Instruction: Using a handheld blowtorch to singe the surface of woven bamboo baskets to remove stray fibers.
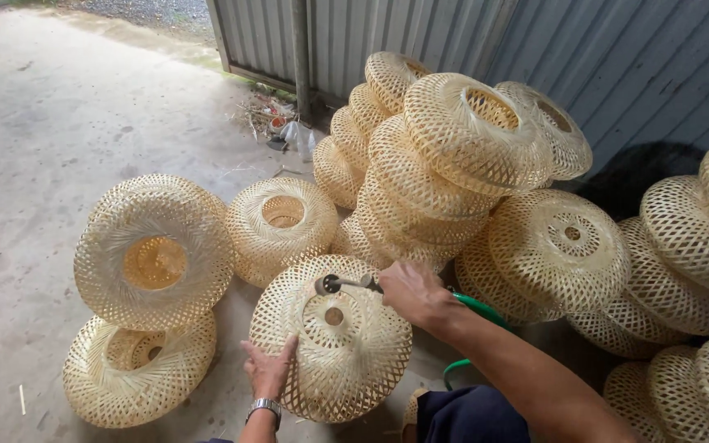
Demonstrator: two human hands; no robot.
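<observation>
Fingers of the right hand are closed round a metal nozzle on a green hose, its tip aimed left at the top opening of the woven bamboo shade. That shade stands tilted on the concrete floor, directly under the nozzle. Left hand presses its lower-left rim, fingers spread flat, steadying it.

Pale straw lattice-woven basket, green hose.
</observation>
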